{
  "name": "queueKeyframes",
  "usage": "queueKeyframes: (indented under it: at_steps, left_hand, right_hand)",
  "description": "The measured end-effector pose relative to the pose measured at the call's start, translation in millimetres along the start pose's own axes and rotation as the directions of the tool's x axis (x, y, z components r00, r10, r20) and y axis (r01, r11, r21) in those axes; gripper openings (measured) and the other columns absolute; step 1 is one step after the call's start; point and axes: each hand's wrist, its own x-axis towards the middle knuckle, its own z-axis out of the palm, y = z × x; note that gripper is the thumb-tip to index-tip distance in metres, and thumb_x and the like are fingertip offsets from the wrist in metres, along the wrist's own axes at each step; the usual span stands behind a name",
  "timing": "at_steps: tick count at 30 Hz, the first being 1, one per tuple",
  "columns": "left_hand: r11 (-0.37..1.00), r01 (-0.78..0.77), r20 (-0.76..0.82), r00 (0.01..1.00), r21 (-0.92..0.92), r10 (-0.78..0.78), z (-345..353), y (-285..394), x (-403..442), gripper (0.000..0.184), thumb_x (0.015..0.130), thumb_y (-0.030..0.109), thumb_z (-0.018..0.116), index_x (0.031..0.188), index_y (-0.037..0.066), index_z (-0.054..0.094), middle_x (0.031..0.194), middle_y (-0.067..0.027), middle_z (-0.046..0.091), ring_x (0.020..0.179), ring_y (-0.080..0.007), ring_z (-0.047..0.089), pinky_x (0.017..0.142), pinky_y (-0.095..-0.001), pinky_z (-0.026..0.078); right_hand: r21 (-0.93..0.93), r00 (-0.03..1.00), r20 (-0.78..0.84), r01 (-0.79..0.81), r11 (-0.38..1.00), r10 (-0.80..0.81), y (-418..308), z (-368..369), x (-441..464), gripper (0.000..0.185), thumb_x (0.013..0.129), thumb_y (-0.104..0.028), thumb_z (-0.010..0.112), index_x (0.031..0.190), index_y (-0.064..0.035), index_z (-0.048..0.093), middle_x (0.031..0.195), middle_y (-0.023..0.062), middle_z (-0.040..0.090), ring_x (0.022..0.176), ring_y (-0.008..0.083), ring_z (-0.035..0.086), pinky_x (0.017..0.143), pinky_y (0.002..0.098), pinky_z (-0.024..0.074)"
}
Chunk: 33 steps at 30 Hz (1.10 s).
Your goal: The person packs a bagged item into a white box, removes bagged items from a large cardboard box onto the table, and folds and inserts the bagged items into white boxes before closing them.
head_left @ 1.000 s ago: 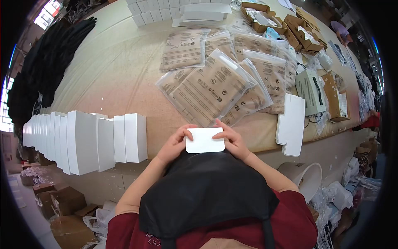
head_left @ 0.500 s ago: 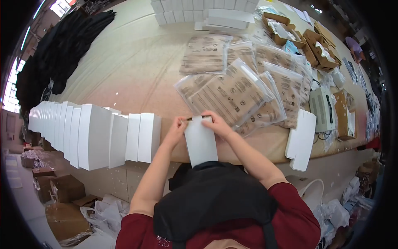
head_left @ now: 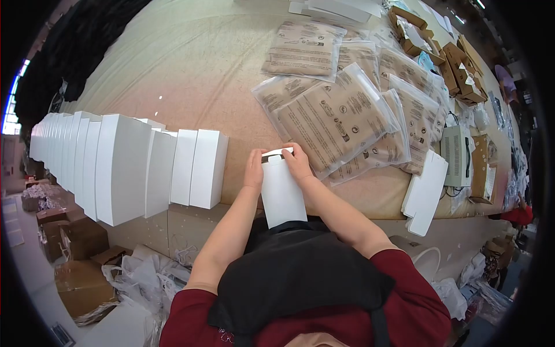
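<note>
A long white box (head_left: 283,194) lies between my forearms, its near end against my black apron. Its far end shows a dark gap, with a white flap standing above it. My left hand (head_left: 254,169) is closed on the left far corner. My right hand (head_left: 297,165) grips the right far corner, fingers bent over the flap's edge. Just beyond my right hand, clear plastic bags with brown printed contents (head_left: 335,113) overlap in a pile. To the left stands a row of white boxes (head_left: 124,168), packed side by side.
Flat white cartons (head_left: 426,188) overhang the table's edge at right, beside a grey device (head_left: 457,155). Open brown boxes (head_left: 462,72) sit farther back. Dark cloth (head_left: 69,46) is heaped at far left. Cardboard boxes (head_left: 87,283) and plastic wrap lie on the floor below.
At the box's far end the flap has lifted, and a dark gap now shows beneath it. Both hands stay on the box. The view has tilted downward.
</note>
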Motion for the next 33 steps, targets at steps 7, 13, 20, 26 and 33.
queueKeyframes:
  at_steps: [7,13,20,26,33]
  left_hand:
    - [1.000,-0.003,-0.015,1.000,-0.014,0.002,0,-1,-15,0.023,0.099,0.022,0.043,0.101,0.004,0.057,0.097,-0.0050,0.059,0.091,-0.0128,0.053,0.084,-0.0276,0.043]
    - [0.997,-0.047,-0.019,0.999,0.058,0.049,-4,-7,-17,0.024,0.099,0.023,0.044,0.098,0.003,0.057,0.092,-0.0052,0.061,0.088,-0.0126,0.054,0.081,-0.0288,0.045]
    - [0.964,-0.172,-0.010,0.984,0.201,0.178,-3,-2,-27,0.022,0.094,0.023,0.059,0.095,0.001,0.057,0.091,-0.0083,0.063,0.089,-0.0159,0.057,0.080,-0.0323,0.047]
    - [0.696,-0.423,0.136,0.893,0.580,0.430,-10,-6,-22,0.027,0.079,0.017,0.074,0.094,0.003,0.058,0.091,-0.0157,0.061,0.088,-0.0331,0.059,0.078,-0.0418,0.046]
    - [0.478,-0.565,0.323,0.805,0.672,0.498,-3,30,-23,0.030,0.074,0.017,0.076,0.099,0.005,0.064,0.098,-0.0129,0.062,0.095,-0.0351,0.057,0.084,-0.0434,0.046]
  right_hand:
    - [0.182,0.995,0.076,-0.075,0.981,0.062,4,-9,-12,0.019,0.090,-0.023,0.062,0.096,-0.0050,0.065,0.083,-0.0014,0.060,0.078,0.0077,0.052,0.069,0.0240,0.0440]
    - [0.339,0.992,0.109,-0.092,0.936,0.058,8,-10,-9,0.017,0.089,-0.020,0.065,0.091,-0.0030,0.066,0.076,-0.0038,0.056,0.070,0.0054,0.048,0.062,0.0227,0.0411]
    - [0.287,0.962,0.251,0.036,0.957,-0.111,10,-30,-15,0.021,0.084,-0.020,0.072,0.097,-0.0034,0.068,0.085,0.0020,0.064,0.074,0.0113,0.057,0.067,0.0262,0.0467]
    - [-0.123,0.883,0.308,0.406,0.906,-0.354,7,-47,-11,0.028,0.077,-0.017,0.075,0.100,-0.0031,0.067,0.104,0.0146,0.068,0.091,0.0288,0.062,0.081,0.0367,0.0496]
    - [-0.065,0.887,0.248,0.417,0.907,-0.390,-17,-42,-8,0.024,0.076,-0.013,0.068,0.098,-0.0031,0.065,0.100,0.0141,0.065,0.092,0.0327,0.060,0.083,0.0405,0.0483]
